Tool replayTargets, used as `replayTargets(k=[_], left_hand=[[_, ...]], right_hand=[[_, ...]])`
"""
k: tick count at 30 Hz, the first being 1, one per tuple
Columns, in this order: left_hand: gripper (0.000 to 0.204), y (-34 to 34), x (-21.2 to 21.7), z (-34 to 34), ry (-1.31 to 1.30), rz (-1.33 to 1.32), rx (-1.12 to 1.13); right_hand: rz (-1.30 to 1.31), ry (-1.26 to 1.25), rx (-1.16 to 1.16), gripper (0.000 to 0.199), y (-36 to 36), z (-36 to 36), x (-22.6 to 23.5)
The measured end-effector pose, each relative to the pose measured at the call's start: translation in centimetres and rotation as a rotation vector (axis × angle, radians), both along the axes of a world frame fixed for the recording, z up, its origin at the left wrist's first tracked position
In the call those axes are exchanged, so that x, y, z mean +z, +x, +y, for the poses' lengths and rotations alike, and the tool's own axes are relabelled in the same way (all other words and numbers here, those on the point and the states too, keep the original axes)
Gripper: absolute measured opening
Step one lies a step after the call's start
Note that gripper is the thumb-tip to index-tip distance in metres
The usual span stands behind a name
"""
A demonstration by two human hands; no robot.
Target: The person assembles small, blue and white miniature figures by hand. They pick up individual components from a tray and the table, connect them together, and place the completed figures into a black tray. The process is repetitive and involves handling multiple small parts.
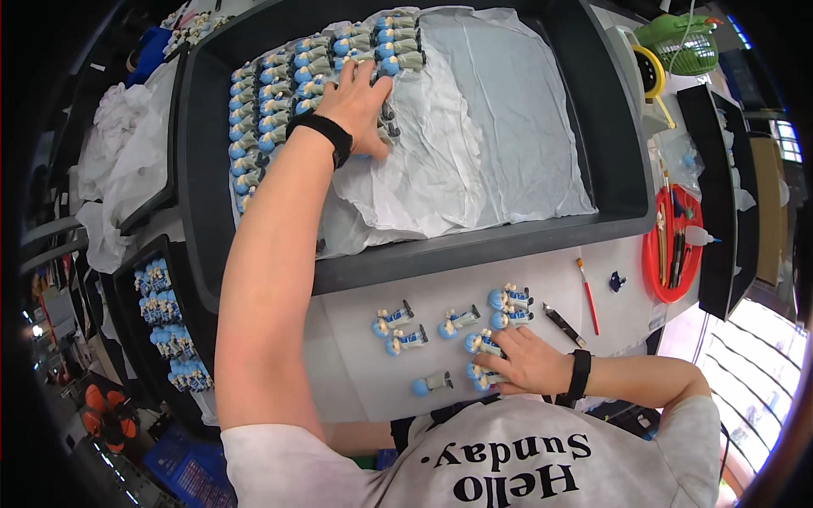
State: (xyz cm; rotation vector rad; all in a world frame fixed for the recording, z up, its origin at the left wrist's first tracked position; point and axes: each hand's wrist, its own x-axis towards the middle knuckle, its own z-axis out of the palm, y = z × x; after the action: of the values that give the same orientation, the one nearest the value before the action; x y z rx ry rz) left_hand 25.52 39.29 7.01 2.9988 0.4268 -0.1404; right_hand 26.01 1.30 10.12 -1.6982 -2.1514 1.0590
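My left hand [356, 106] reaches into a large black tray [406, 264], palm down over small blue-haired figurines [275, 102] lying in rows. Its fingers are spread, the feet of figurines showing between index finger and thumb; what lies under the palm is hidden. On the white table, my right hand [532, 360] has its fingers closed over a blue-and-white figurine [476, 342]. Another figurine [479, 377] lies against the same hand, partly covered. Several more lie nearby, including a pair of figurines [511, 306] and a greyer figurine [432, 383] lying apart.
White tissue paper [423, 161] lines the tray. Right of the loose figurines lie a black pen-like tool [563, 324], a red-handled brush [588, 296] and a red oval dish [650, 269] of tools. A smaller black tray [127, 284] with stacked figurines stands at left.
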Motion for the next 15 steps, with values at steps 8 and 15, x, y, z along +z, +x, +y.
replayTargets(k=[8, 15], left_hand=[[0.046, -0.2, -0.3, 0.1, -0.102, -0.165, 0.012], [0.033, 0.8, 0.0, -0.7, -0.066, -0.041, -0.024]], right_hand=[[-0.088, 0.041, -0.098, 0.059, 0.7, 1.7, 4.1], [-0.123, 0.257, -0.153, 0.044, 3.7, 5.1, 5.7]])
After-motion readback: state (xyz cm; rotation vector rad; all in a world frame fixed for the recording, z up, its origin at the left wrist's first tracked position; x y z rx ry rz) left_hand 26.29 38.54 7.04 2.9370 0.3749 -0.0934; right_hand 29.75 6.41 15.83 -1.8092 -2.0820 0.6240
